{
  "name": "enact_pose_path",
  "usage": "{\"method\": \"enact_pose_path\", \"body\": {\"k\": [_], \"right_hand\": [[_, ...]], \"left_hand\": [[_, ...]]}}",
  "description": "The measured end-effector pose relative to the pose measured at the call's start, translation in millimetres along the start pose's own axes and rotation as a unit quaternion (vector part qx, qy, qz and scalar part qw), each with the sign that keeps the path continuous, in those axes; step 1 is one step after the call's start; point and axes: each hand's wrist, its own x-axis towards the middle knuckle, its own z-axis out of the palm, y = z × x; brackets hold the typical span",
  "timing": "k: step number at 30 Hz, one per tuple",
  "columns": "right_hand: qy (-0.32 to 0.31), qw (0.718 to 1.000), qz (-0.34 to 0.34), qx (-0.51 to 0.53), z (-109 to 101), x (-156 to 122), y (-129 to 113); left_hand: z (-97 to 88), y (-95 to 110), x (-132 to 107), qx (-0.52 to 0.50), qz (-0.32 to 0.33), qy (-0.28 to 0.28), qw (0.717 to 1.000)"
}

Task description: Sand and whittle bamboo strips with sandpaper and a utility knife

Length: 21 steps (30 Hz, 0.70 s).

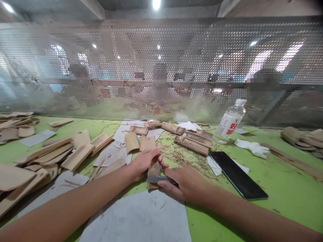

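Note:
My left hand [147, 162] is closed around the far part of a split bamboo piece [153, 169], which points toward me above the green table. A knife [156, 179] is gripped in my right hand [188, 183], its dark blade lying across the near end of that piece. The handle is mostly hidden by my fingers. Just beyond my left hand lie a curved bamboo piece [132, 143] and a flatter bamboo piece [147, 142] with a small hole. A sheet of white paper [141, 218] is spread below my hands.
Bamboo pieces [78, 156] are heaped at left. Shavings [191, 161] and darker bamboo strips [194, 143] lie beyond my right hand. A black phone [237, 174], a water bottle [230, 122] and a crumpled tissue [252, 147] are on the right. A perforated metal screen [161, 67] rises behind.

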Motion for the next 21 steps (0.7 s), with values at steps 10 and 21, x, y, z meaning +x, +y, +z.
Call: {"method": "enact_pose_path", "body": {"k": [10,21], "right_hand": [[0.005,0.999,-0.023,0.027,3,-8,1],[0.001,0.998,0.065,0.017,6,3,6]], "left_hand": [[1.6,1,3,0.014,0.026,0.009,1.0],[2.2,2,2,0.016,0.004,0.014,1.0]]}}
